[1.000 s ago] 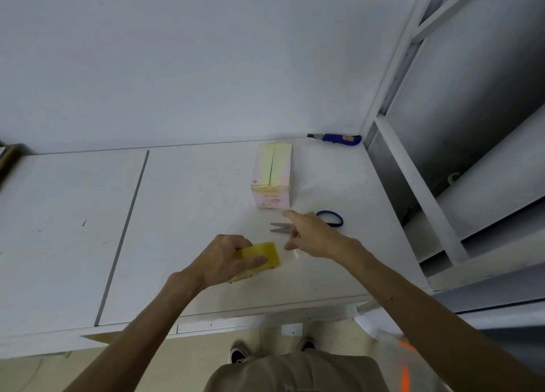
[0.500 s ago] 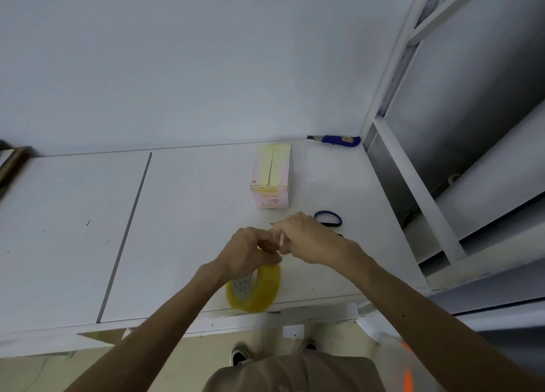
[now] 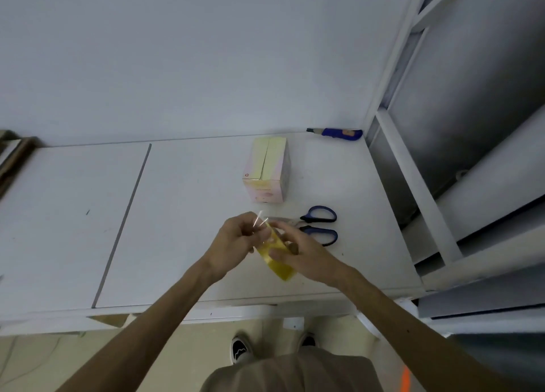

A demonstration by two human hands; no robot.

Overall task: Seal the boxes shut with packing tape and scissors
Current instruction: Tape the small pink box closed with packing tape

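Note:
A small pale yellow and pink box (image 3: 267, 170) stands on the white table (image 3: 188, 214), its top flaps closed along a middle seam. Blue-handled scissors (image 3: 317, 225) lie just right of my hands, blades partly hidden behind them. A yellowish roll of packing tape (image 3: 277, 260) is held above the table between both hands. My right hand (image 3: 298, 253) grips the roll from the right. My left hand (image 3: 236, 244) pinches the loose tape end at the roll's top, where thin shiny strips stick up.
A blue utility knife (image 3: 339, 133) lies at the table's back right corner against the wall. White metal shelving (image 3: 418, 185) rises along the right edge. A dark seam (image 3: 124, 223) splits the tabletop. My shoes show below the front edge.
The tape roll went from my left hand on the table to being lifted between both hands. My right hand now holds the roll while my left works at the tape end.

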